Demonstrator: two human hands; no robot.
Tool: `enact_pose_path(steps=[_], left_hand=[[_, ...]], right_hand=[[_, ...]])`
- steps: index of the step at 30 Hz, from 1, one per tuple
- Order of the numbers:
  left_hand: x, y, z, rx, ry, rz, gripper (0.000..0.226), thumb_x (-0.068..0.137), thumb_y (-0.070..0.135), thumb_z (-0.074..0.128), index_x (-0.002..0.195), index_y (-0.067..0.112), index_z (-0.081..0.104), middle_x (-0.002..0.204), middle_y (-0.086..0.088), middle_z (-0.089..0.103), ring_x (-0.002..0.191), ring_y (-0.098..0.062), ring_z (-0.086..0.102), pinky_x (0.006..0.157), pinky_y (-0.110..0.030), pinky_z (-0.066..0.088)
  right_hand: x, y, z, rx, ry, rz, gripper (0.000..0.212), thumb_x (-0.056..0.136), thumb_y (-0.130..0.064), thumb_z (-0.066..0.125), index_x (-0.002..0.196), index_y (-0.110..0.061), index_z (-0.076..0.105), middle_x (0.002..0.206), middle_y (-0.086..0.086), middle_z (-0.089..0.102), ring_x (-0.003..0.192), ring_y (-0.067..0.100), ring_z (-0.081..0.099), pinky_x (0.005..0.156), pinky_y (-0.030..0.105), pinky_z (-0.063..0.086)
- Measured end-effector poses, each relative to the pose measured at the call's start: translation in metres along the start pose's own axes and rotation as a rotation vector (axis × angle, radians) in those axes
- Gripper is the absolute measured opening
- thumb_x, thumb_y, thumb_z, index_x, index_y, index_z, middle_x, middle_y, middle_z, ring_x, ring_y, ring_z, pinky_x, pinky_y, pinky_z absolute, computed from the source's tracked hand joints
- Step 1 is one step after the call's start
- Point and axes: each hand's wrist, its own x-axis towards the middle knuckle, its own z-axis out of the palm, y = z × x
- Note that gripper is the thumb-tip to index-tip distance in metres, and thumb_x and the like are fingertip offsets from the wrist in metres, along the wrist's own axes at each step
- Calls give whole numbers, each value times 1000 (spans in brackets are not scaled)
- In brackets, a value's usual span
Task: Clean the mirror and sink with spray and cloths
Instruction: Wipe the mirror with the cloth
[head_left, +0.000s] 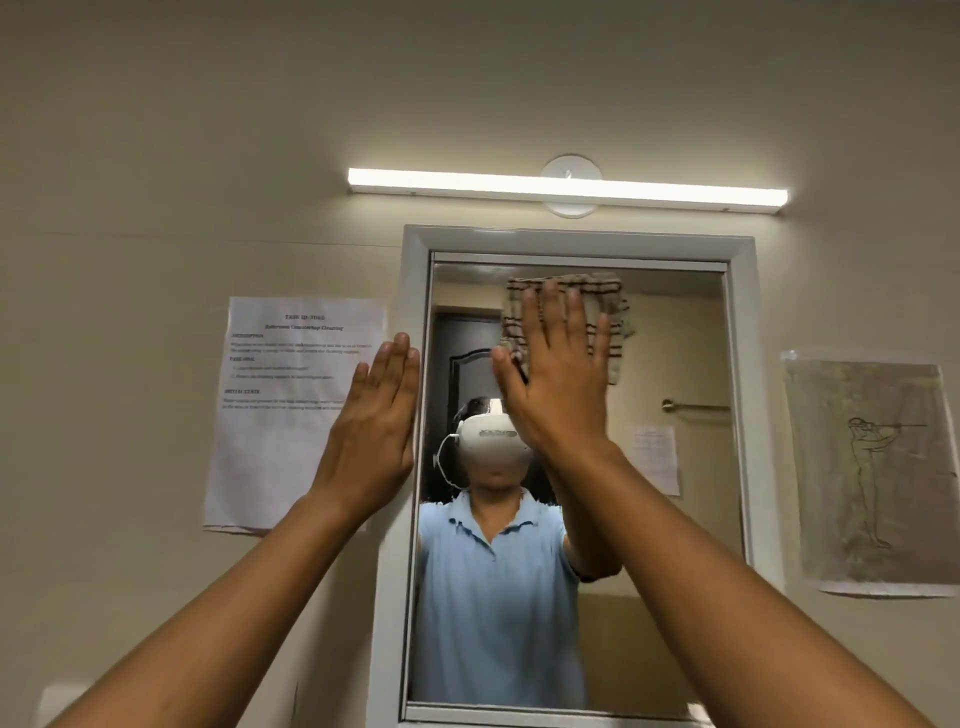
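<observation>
**Your hands are up at the mirror**

Your right hand (558, 374) is flat with its fingers straight. It presses a striped cloth (602, 312) onto the mirror (649, 571), close under the top edge of the glass. The cloth sticks out above and to the right of your fingers.

Your left hand (376, 431) is flat too, fingers straight and together. It rests on the left side of the white frame (413, 291), holding nothing.

Below your right hand there is lots of bare glass, down to the bottom edge. To the right there is more, up to the frame.

A printed paper (291, 415) hangs on the wall just left of your left hand. A lamp (566, 188) glows above both hands.
</observation>
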Motion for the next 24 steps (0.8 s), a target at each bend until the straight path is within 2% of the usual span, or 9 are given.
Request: enact_pose_path(steps=[4,8,11,17,20,24], left_hand=[[-5,0,0,-21,6,15,68,91,17,28,153,11,1,162,-9,-4,150,-19,-6,122,-44,10],[-12,-3,0,-32,7,28,68,92,14,31,153,12,2,162,-8,-1,150,-19,-4,122,-44,11],[-19,-3,1,-28,12,25,67,93,12,33,153,11,2,162,-8,-2,150,-17,-4,122,-44,10],[-32,0,2,8,-4,13,62,95,25,19,153,7,2,162,-11,-2,150,-20,-4,122,-46,10],[-33,2,4,58,-8,4,68,91,16,28,153,7,0,162,-12,-4,150,-23,-4,121,-47,9],[-33,6,5,97,-6,23,74,87,12,34,153,9,2,162,-12,-1,150,-23,-2,121,-48,9]], right_hand=[[2,-54,11,12,-28,-159,71,103,-58,23,160,-21,2,168,6,-7,154,25,-11,119,46,-19],[-5,-72,20,49,-24,-175,69,104,-55,24,160,-19,5,168,6,-3,154,24,-8,121,47,-15],[-19,-69,21,38,-6,-207,69,103,-54,22,160,-17,9,168,8,1,155,25,-3,122,48,-11],[-69,-54,26,9,-21,-307,70,101,-55,29,159,-17,17,167,8,10,155,26,4,124,51,0],[-78,-31,22,-28,-38,-391,69,100,-51,38,158,-18,22,167,7,14,155,26,8,123,54,8],[-80,4,12,-87,-81,-402,68,101,-52,37,159,-20,21,167,6,13,155,26,6,123,54,8]])
